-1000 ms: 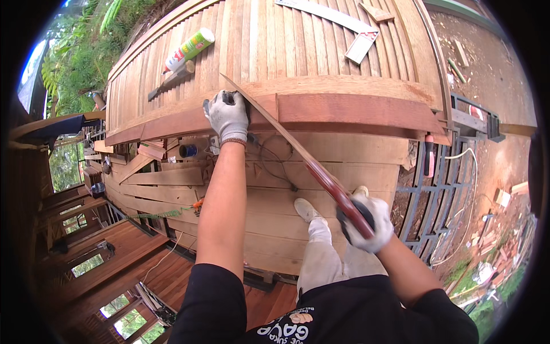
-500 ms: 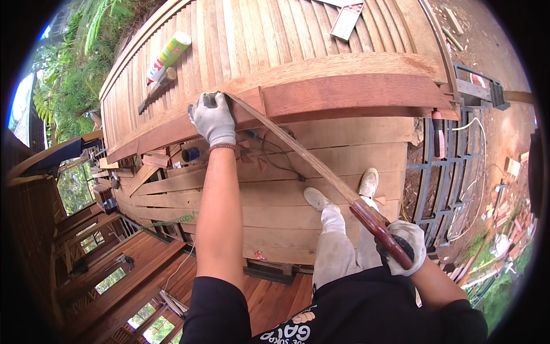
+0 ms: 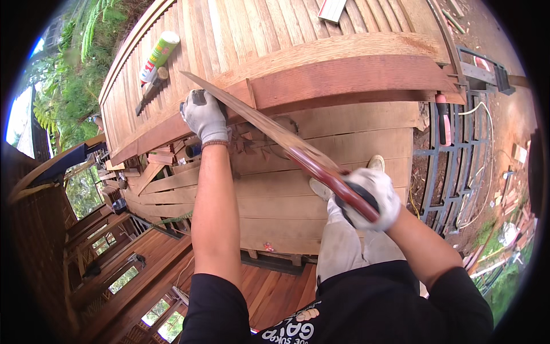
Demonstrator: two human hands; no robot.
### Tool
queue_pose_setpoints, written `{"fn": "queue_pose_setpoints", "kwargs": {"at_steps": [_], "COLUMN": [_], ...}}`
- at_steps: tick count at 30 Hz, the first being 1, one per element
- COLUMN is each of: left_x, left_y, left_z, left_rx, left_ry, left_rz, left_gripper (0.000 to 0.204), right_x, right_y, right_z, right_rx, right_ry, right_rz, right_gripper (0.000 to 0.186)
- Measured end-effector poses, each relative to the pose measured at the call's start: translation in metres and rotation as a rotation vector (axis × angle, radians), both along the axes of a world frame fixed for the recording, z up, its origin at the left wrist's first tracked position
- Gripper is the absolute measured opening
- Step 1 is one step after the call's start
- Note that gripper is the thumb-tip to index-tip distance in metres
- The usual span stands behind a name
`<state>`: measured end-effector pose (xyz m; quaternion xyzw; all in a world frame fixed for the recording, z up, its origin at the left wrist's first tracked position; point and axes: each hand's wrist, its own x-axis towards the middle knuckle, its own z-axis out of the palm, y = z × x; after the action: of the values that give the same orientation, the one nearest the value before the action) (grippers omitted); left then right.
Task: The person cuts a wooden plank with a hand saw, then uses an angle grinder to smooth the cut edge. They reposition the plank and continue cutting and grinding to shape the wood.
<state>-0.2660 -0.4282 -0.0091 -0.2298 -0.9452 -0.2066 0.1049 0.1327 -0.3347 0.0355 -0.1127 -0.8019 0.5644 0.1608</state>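
Observation:
A handsaw [image 3: 269,131] with a long tapering blade and a glossy red-brown handle crosses a reddish wooden board [image 3: 344,79] at a slant, its tip over the pale slats. Around the handle close the gloved fingers of my right hand [image 3: 372,198], in front of my body. My left hand [image 3: 204,114], also gloved, grips the board's near edge just left of the blade, fingers over the top. A small upright step or line [image 3: 250,93] shows on the board right of the blade. Whether the teeth touch the wood, I cannot tell.
The board lies along the near edge of a pale slatted panel [image 3: 240,34]. On it rest a green-and-white spray can [image 3: 160,54], a hammer [image 3: 152,90] and a white-and-red flat tool [image 3: 332,8]. A pink-handled tool [image 3: 443,120] hangs at right. Wood offcuts [image 3: 162,155] lie below.
My right hand has pushed the saw forward and left, so its tip now reaches past the board over the slats. My left hand has stayed on the board. The view has shifted slightly.

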Motion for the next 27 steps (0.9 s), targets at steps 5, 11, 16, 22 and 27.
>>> {"fn": "queue_pose_setpoints", "kwargs": {"at_steps": [5, 11, 16, 22, 27], "left_x": [0.011, 0.006, 0.005, 0.011, 0.018], "left_y": [-0.005, 0.002, -0.012, 0.000, -0.009], "left_z": [0.003, 0.003, 0.002, 0.012, 0.019], "left_rx": [0.018, 0.000, -0.010, -0.028, -0.038], "left_ry": [-0.002, 0.021, 0.124, 0.098, -0.012], "left_rz": [0.039, -0.005, 0.014, 0.002, 0.087], "left_gripper": [0.023, 0.025, 0.028, 0.028, 0.029], "right_x": [0.067, 0.001, 0.050, 0.009, 0.017], "right_y": [-0.015, 0.002, -0.017, -0.012, -0.017], "right_z": [0.016, 0.002, 0.023, 0.029, 0.028], "right_rx": [0.058, -0.010, 0.008, -0.019, 0.005], "right_ry": [0.031, 0.046, -0.144, -0.203, -0.342], "right_rz": [-0.036, -0.018, 0.027, -0.063, -0.096], "right_gripper": [0.033, 0.032, 0.021, 0.011, 0.021]}}
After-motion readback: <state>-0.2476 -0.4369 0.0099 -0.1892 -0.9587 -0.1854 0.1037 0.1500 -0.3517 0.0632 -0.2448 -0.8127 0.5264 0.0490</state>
